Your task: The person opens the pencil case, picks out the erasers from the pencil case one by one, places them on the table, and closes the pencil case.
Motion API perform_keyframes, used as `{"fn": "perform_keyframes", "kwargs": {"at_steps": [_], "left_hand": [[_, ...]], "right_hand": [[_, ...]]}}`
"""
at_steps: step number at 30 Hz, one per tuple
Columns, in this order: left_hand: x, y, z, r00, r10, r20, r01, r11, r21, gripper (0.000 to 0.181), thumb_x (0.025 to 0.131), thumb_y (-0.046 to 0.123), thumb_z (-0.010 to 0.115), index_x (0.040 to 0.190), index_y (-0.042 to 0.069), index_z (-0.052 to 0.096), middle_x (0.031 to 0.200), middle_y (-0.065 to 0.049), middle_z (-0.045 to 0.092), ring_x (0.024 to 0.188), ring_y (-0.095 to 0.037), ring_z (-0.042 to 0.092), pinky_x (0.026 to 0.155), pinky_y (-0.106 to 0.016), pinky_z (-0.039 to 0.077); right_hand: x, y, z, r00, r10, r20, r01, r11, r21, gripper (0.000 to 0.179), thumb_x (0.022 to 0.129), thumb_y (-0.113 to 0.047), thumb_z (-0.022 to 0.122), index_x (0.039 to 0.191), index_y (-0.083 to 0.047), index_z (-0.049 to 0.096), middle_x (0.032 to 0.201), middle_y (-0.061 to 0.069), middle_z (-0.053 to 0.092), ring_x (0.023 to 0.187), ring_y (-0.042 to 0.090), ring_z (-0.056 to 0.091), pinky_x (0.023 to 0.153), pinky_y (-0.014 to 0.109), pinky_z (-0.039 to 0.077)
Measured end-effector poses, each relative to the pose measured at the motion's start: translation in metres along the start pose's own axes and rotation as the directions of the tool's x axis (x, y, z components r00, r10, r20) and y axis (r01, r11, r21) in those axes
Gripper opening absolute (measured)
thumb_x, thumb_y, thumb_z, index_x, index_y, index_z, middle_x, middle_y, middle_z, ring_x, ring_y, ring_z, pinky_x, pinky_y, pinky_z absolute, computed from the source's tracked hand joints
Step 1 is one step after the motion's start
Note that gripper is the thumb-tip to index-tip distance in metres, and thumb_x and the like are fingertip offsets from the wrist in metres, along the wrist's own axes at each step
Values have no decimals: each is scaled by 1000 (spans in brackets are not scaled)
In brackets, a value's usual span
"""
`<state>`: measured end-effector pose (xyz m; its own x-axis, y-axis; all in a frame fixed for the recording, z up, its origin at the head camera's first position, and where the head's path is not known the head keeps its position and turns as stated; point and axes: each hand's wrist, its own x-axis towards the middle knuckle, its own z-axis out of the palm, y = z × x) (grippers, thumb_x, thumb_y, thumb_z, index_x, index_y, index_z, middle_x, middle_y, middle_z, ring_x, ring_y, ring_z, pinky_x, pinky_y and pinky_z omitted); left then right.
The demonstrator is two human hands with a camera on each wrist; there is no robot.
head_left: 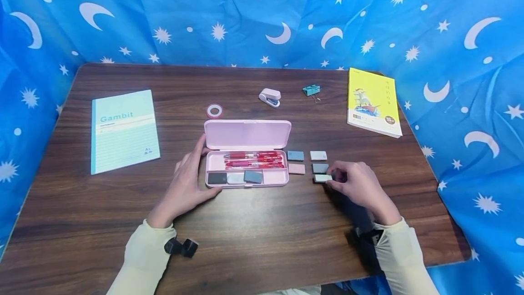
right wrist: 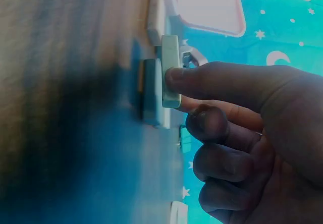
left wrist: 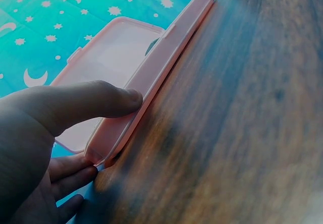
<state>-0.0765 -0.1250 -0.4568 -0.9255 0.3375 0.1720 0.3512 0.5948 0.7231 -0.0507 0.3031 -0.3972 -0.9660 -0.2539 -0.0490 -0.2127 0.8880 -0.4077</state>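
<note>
An open pink pencil case (head_left: 247,134) lies mid-table, its lid tipped back. Several red pens (head_left: 254,164) fill its rear compartment; a black eraser (head_left: 217,178), a white eraser (head_left: 235,179) and a dark grey eraser (head_left: 253,176) are in the front one. My left hand (head_left: 186,185) grips the case's left end, thumb on the front wall. My right hand (head_left: 362,183) pinches a pale green eraser (right wrist: 171,52) between thumb and fingers, just above the table. Beside it are a blue-grey eraser (head_left: 320,168), a white one, a pink eraser (head_left: 296,169) and another blue-grey one.
A roll of tape (head_left: 214,105), a pale pink stapler (head_left: 270,96) and a green binder clip (head_left: 311,89) lie behind the case. A light blue notebook (head_left: 127,144) is at left, a yellow book (head_left: 372,101) at far right. A blue curtain (head_left: 245,26) surrounds the table.
</note>
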Motion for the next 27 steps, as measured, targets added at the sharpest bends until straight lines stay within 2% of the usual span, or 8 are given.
{"fn": "perform_keyframes", "kwargs": {"at_steps": [10, 15, 19, 22, 27], "left_hand": [[0, -1, 0, 1000, 3, -1, -3, 1000, -15, 135, 66, 28, 95, 164, 23, 3, 148, -8, 50, 134, -31, 42, 104, -53, 29], [0, -1, 0, 1000, -4, 8, 4, 1000, -9, 135, 67, 29, 95, 164, 25, 1, 149, -8, 50, 134, -31, 42, 105, -54, 28], [0, -2, 0, 1000, -6, 10, 6, 1000, 1, 135, 67, 29, 94, 164, 26, 0, 149, -8, 50, 135, -31, 41, 106, -55, 28], [0, -2, 1, 1000, -3, 5, 3, 1000, 7, 135, 67, 29, 94, 164, 25, 1, 148, -8, 50, 135, -31, 42, 106, -55, 28], [-1, -2, 1, 1000, -6, 7, 5, 1000, 12, 135, 67, 30, 94, 164, 26, 0, 148, -8, 50, 135, -31, 42, 106, -55, 28]], "right_hand": [[-3, 5, 12, 1000, 13, 3, -13, 997, -72, 16, 79, -15, 84, 89, -15, 71, 64, -10, 55, 55, 7, 47, 54, 29, 36], [-2, 0, 9, 1000, 18, -12, -19, 996, -90, 17, 79, -18, 84, 89, -15, 72, 64, -10, 55, 56, 7, 47, 54, 29, 36], [3, -16, 5, 998, -2, -67, -2, 998, -62, 14, 81, -20, 83, 87, -14, 71, 63, -8, 54, 55, 9, 46, 54, 29, 35], [11, -35, 8, 993, -51, -104, 49, 998, -29, 10, 84, -20, 81, 86, -15, 73, 62, -8, 55, 55, 8, 46, 54, 29, 35], [30, -70, 24, 985, -150, -83, 152, 988, 23, 8, 86, -22, 80, 89, -16, 77, 62, -12, 54, 55, 5, 44, 55, 27, 35]]}}
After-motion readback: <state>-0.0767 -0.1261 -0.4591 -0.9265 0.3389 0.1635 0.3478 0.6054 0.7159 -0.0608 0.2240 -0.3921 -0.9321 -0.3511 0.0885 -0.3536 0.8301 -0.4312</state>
